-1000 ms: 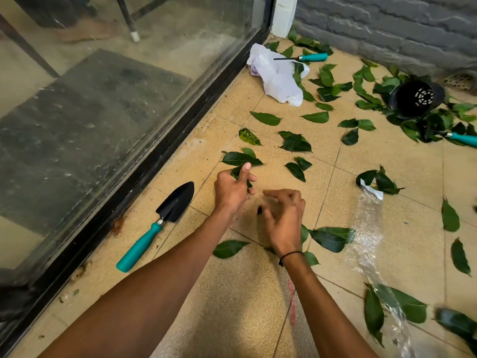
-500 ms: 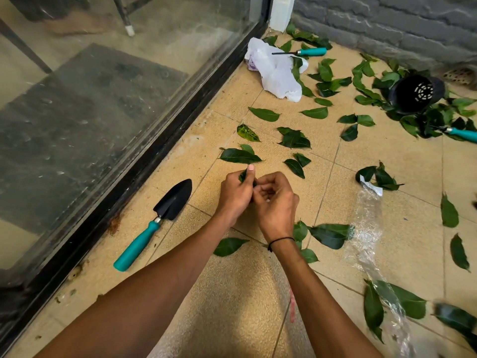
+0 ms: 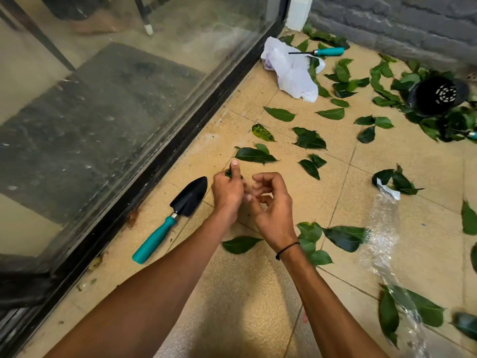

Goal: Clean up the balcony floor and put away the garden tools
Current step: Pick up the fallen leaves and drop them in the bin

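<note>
My left hand grips a small bunch of green leaves, thumb pressed on top. My right hand hovers beside it with fingers loosely curled, holding nothing. Several loose green leaves are scattered on the beige tiles ahead and to the right. A black trowel with a teal handle lies on the floor just left of my left hand. A second teal-handled tool lies at the back by a white plastic bag.
A glass sliding door with a dark frame runs along the left. A tipped black plant pot lies amid leaves at the far right. Clear plastic wrap stretches along the right. A grey brick wall closes the back.
My right hand brought a leaf over to my left hand, then drew back empty. My left hand keeps the gathered leaves. The camera has swung slightly left.
</note>
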